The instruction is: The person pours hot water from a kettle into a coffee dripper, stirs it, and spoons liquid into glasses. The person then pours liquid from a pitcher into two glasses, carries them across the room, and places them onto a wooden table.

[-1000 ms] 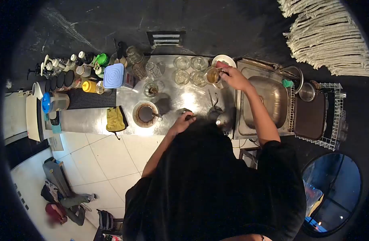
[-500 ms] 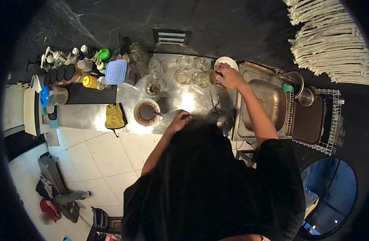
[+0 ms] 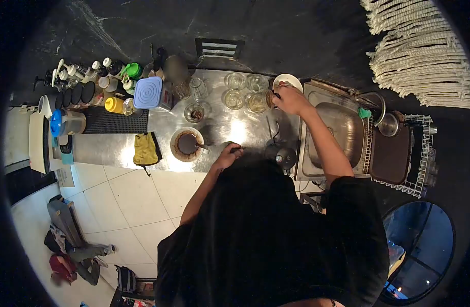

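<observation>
My right hand (image 3: 291,100) is closed around a small brownish, round-edged item (image 3: 270,99), whose kind I cannot make out. It is beside the front right drinking glass (image 3: 256,103) of a cluster of several clear glasses; whether they touch is unclear. Behind this hand, partly covered by it, stands a white bowl (image 3: 288,80). My left hand (image 3: 227,156) has its fingers curled at the counter's front edge, around something small and dark that is mostly hidden. Left of it sits a round filter bowl (image 3: 187,144) with dark brown contents and a spoon (image 3: 201,147). A black kettle (image 3: 282,154) stands between my arms.
The steel sink (image 3: 340,128) lies at the right, with a wire rack (image 3: 424,153) holding a brown tray (image 3: 392,153). A yellow pouch (image 3: 147,149), a blue-lidded container (image 3: 148,92) and several bottles are at the left. A seated person (image 3: 66,263) is far off at lower left.
My right hand has shifted slightly left with the brownish item, beside the front right glass. My left hand stays almost in place.
</observation>
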A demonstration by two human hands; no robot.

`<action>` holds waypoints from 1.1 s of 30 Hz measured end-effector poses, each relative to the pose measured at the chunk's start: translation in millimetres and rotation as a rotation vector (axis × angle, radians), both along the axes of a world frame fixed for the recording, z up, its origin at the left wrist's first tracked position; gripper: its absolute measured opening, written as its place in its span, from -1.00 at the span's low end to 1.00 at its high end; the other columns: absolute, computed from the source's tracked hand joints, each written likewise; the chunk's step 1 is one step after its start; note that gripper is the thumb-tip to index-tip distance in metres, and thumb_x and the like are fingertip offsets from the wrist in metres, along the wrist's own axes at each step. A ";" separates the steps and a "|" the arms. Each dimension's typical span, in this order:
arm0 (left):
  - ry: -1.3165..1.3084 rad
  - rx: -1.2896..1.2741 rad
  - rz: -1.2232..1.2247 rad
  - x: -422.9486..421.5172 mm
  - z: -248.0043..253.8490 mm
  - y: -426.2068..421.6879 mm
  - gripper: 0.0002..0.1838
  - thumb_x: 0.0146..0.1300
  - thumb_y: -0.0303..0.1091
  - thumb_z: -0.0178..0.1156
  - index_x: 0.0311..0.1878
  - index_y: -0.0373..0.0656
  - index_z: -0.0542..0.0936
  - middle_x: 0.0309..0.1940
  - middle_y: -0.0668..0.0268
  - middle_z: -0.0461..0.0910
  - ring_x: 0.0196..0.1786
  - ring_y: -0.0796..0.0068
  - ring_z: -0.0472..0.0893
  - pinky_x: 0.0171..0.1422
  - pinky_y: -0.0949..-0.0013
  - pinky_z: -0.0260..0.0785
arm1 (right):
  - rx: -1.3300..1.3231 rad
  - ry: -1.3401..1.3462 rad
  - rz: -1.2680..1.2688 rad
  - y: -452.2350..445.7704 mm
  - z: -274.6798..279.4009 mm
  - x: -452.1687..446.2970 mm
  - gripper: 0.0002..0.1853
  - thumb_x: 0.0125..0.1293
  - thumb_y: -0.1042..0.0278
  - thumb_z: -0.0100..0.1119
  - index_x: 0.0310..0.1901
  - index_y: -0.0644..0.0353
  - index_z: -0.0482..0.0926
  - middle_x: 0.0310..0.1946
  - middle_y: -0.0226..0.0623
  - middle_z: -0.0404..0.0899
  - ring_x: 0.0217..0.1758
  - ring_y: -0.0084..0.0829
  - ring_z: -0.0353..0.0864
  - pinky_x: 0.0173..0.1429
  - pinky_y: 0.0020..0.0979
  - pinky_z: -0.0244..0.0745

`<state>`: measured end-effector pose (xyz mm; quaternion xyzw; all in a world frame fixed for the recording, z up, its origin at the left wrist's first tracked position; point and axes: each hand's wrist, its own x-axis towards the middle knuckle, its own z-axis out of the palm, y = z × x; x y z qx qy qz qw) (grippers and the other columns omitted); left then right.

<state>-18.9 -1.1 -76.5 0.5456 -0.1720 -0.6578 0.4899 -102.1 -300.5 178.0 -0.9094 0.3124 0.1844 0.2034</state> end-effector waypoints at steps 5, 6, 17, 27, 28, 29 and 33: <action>0.025 -0.033 0.010 0.8 2.2 1.6 -0.77 0.43 -0.38 0.25 0.08 -0.17 0.51 -0.22 0.38 0.62 -0.22 0.62 0.52 -0.09 0.47 0.44 | -0.056 -0.137 0.022 -3.0 -18.1 -6.7 -0.60 0.31 0.11 0.05 -0.13 0.34 0.64 -0.06 0.19 0.62 0.14 0.12 0.58 0.31 0.04 0.42; 0.015 -0.029 -0.006 1.6 3.2 1.3 -0.77 0.43 -0.38 0.25 0.08 -0.16 0.51 -0.21 0.38 0.62 -0.22 0.62 0.52 -0.08 0.48 0.44 | -0.057 -0.138 0.022 -3.5 -19.3 -6.9 -0.60 0.31 0.11 0.05 -0.13 0.34 0.64 -0.06 0.19 0.62 0.14 0.12 0.58 0.31 0.04 0.42; 0.005 0.015 -0.008 1.7 8.9 0.9 -0.77 0.43 -0.37 0.25 0.08 -0.17 0.50 -0.18 0.38 0.62 -0.18 0.60 0.54 -0.06 0.46 0.43 | -0.124 -0.214 0.076 -5.5 -33.4 -7.5 -0.63 0.26 0.14 0.11 -0.24 0.36 0.66 -0.22 0.21 0.66 0.06 0.12 0.62 0.23 0.05 0.48; -0.065 0.003 -0.004 2.9 10.2 -0.4 -0.79 0.42 -0.39 0.27 0.03 -0.20 0.51 -0.24 0.37 0.59 -0.24 0.59 0.55 -0.13 0.46 0.45 | -0.163 -0.235 0.094 1.5 -30.7 -6.2 -0.67 0.22 0.18 0.18 -0.25 0.35 0.66 -0.26 0.20 0.66 -0.05 0.13 0.66 0.16 0.05 0.48; -0.066 0.002 -0.003 2.6 9.0 -0.5 -0.79 0.42 -0.39 0.27 0.03 -0.20 0.51 -0.24 0.37 0.59 -0.24 0.59 0.55 -0.13 0.46 0.45 | -0.188 -0.245 0.107 2.4 -31.4 -6.6 -0.67 0.21 0.19 0.19 -0.24 0.35 0.67 -0.27 0.19 0.67 -0.05 0.13 0.66 0.15 0.04 0.48; -0.071 0.005 -0.001 2.2 7.8 -0.5 -0.80 0.41 -0.39 0.27 0.01 -0.20 0.52 -0.24 0.36 0.60 -0.24 0.59 0.55 -0.14 0.45 0.45 | -0.213 -0.257 0.121 3.1 -32.1 -6.9 -0.68 0.20 0.21 0.21 -0.23 0.35 0.67 -0.27 0.18 0.67 -0.04 0.12 0.66 0.14 0.03 0.48; -0.100 0.004 0.015 1.0 16.5 -1.6 -0.81 0.40 -0.38 0.29 -0.02 -0.21 0.55 -0.26 0.35 0.60 -0.25 0.59 0.56 -0.17 0.45 0.46 | -0.111 -0.007 0.091 12.0 -7.0 2.7 -0.65 0.25 0.20 0.16 -0.07 0.27 0.66 -0.13 0.12 0.67 0.06 0.07 0.63 0.22 0.01 0.47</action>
